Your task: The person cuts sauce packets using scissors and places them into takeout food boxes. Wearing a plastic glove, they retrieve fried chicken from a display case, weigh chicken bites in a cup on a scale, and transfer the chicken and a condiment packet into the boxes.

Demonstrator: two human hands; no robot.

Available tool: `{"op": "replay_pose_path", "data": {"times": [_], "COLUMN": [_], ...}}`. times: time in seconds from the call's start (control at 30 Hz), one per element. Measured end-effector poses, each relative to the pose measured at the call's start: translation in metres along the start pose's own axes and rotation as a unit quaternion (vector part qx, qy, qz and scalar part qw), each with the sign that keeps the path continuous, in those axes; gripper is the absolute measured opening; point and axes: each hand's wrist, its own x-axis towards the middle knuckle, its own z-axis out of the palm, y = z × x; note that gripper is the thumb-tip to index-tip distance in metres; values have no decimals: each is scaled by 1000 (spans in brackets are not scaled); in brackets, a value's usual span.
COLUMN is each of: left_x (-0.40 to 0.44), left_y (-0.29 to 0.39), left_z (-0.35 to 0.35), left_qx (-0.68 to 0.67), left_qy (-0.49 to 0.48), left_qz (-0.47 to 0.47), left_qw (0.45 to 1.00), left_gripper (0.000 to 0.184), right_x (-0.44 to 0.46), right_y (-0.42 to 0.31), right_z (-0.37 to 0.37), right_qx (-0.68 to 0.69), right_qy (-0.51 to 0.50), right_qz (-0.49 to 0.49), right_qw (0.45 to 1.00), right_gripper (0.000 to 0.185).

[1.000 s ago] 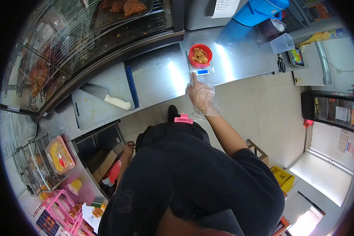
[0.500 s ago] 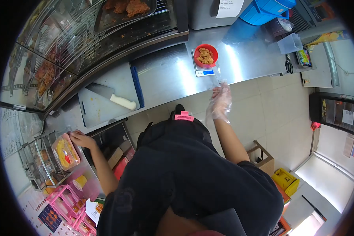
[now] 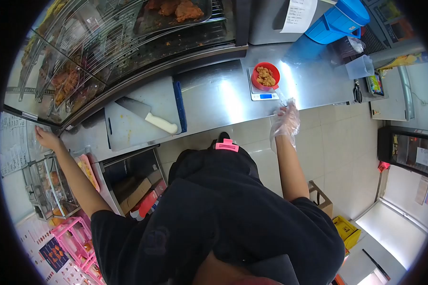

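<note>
In the head view, my right hand (image 3: 286,122), in a clear plastic glove, is closed around the end of a pale handle. That handle leads to a red bowl-shaped scoop (image 3: 272,66) holding golden fried chicken pieces (image 3: 265,77). The scoop rests on a small white kitchen scale (image 3: 264,96) with a lit blue display. Bare and stretched out to the far left, my left hand (image 3: 46,138) is by clear plastic below the glass cabinet's corner. Its fingers look extended, with nothing visible held in them.
A knife (image 3: 159,122) lies on the white cutting board (image 3: 128,130). The glass display cabinet (image 3: 142,61) with fried chicken borders the counter (image 3: 209,104). A blue jug (image 3: 335,23) and scissors (image 3: 357,91) are to the right. A wire rack (image 3: 47,187) stands at left.
My left hand has left the side of the packed food tray and moved up toward the cabinet corner. My right hand stays on the scoop handle; the whole view has shifted slightly.
</note>
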Motion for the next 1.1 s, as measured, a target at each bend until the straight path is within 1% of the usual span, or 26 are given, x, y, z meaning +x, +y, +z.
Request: {"op": "replay_pose_path", "data": {"times": [0.03,0.07,0.1,0.13,0.17,0.2,0.23,0.27,0.3,0.33,0.37,0.4,0.47,0.5,0.53,0.57,0.63,0.7,0.73,0.83,0.87,0.93,0.97,1.0,1.03,1.1], "left_x": [10,23,50,102,92,99,89,86,81,74,78,82,88,91,97,99,103,102,102,103,101,92,83,70,58,35], "left_y": [2,-6,-24,-117,-90,-94,-64,-49,-28,-3,-14,-25,-31,-36,-45,-55,-68,-75,-75,-74,-71,-56,-41,-23,-11,2], "left_z": [1,0,-6,-14,-12,-6,2,8,16,16,20,24,26,27,29,31,37,40,41,41,41,45,45,45,47,59], "left_qx": [7,41,81,236,413,362,299,188,124,89,93,101,109,110,111,99,73,33,12,-76,-101,-151,-178,-206,-238,-171], "left_qy": [13,-7,-20,-30,18,24,15,47,74,67,88,93,97,97,92,79,57,60,62,79,83,86,71,58,21,-25], "left_qz": [4,22,42,192,387,363,207,205,87,106,126,154,156,156,140,122,86,64,53,-17,-26,-41,-40,-38,-48,27], "left_qw": [1000,999,996,952,825,858,931,959,986,988,984,979,977,977,980,984,992,996,997,994,991,984,981,976,970,985], "left_gripper": [40,41,43,42,40,38,37,37,36,37,38,43,47,49,53,54,54,52,51,41,38,31,29,27,25,28], "right_x": [6,14,-4,-24,-45,-53,-65,-82,-102,-133,-159,-174,-203,-224,-250,-267,-282,-297,-306,-337,-350,-366,-375,-383,-396,-431], "right_y": [14,29,29,26,23,31,40,48,51,38,32,34,39,37,29,27,35,40,41,40,37,35,35,34,27,0], "right_z": [-5,-11,-13,-15,-18,-15,-7,5,16,36,53,69,93,110,130,144,163,181,192,218,228,246,255,263,276,304], "right_qx": [55,112,117,122,127,131,120,104,95,116,134,139,147,132,115,97,113,140,147,136,146,129,122,144,118,54], "right_qy": [25,52,22,-8,-38,-51,-54,-47,-48,-81,-105,-145,-210,-217,-223,-228,-278,-315,-321,-321,-307,-357,-380,-433,-468,-523], "right_qz": [21,39,44,49,53,60,61,59,54,60,63,70,77,51,24,-2,-27,-38,-66,-114,-102,-122,-131,-118,-206,-377], "right_qw": [998,992,992,991,990,988,989,992,993,988,983,977,964,966,968,969,954,938,933,930,935,917,907,882,851,763], "right_gripper": [36,39,43,46,50,49,48,47,48,44,41,40,37,37,38,38,39,38,37,37,38,37,36,36,31,22]}}
